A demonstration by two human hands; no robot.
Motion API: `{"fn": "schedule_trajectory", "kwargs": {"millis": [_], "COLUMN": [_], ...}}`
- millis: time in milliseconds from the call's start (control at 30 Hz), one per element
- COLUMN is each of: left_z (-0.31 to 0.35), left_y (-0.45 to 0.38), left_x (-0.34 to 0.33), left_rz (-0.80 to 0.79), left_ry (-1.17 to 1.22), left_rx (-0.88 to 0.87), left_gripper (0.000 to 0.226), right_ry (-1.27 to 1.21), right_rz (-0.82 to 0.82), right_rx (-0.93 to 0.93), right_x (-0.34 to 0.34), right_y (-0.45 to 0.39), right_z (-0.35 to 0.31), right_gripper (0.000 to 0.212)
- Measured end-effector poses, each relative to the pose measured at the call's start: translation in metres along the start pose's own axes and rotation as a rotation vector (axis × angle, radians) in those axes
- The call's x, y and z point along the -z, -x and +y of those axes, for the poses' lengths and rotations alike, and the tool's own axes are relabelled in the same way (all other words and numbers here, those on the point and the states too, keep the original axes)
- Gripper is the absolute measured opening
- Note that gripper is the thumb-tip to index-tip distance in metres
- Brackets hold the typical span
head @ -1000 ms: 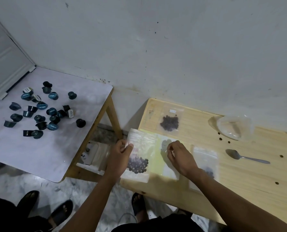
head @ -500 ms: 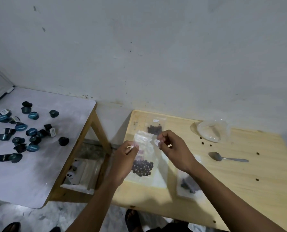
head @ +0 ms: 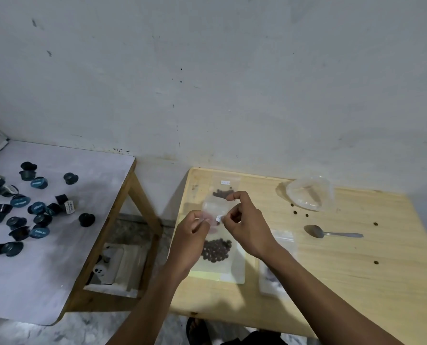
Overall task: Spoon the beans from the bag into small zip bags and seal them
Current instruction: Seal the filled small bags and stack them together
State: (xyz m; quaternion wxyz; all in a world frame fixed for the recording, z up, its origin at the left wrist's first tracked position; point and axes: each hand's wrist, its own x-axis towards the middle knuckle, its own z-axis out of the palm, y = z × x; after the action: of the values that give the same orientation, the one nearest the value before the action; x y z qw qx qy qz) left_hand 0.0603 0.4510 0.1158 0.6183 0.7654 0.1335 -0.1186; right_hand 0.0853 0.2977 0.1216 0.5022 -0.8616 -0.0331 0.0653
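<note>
Head view: left hand (head: 193, 231) and right hand (head: 244, 221) meet above the near-left part of the wooden tabletop (head: 356, 282), each with fingers curled, pinching the top edge of a small clear zip bag (head: 216, 235). The bag hangs upright between them, its upper part raised off the surface. A cluster of dark beans (head: 216, 250) sits in its lower half. A small white label shows at the bag's top edge, just beside the right thumb.

Behind the hands, near the tabletop's far edge, a second zip bag (head: 226, 188) holding beans lies flat, partly hidden by the right fingers. To the right of the right forearm lies a third zip bag (head: 280, 247), flat on the surface; its contents are blurred. A metal spoon (head: 331, 232) lies further right, bowl toward the hands. Beyond it, a crumpled clear plastic bag (head: 309, 195) rests near the wall. Several loose beans (head: 307, 215) are scattered on the wood around the spoon.

Well apart, on a white side table (head: 58, 270) to the left, lie many dark capsules (head: 37, 207).
</note>
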Motion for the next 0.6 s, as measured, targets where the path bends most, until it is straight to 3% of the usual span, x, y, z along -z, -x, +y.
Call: {"fn": "schedule_trajectory", "kwargs": {"millis": [400,600], "left_z": [0.0045,0.0053], "left_y": [0.0045,0.0054], "left_x": [0.0001,-0.0028], "left_rz": [-0.025,-0.075], "left_ry": [-0.021,0.021], "left_rx": [0.01,-0.006], "left_gripper": [0.023,0.016], "right_ry": [0.061,0.089], "right_rz": [-0.028,-0.032], "right_rx": [-0.005,-0.001], "right_x": [-0.0019,-0.0005], "right_y": [0.0024,0.0068], "right_z": [-0.0024,-0.0059], "right_gripper": [0.04,0.042]}}
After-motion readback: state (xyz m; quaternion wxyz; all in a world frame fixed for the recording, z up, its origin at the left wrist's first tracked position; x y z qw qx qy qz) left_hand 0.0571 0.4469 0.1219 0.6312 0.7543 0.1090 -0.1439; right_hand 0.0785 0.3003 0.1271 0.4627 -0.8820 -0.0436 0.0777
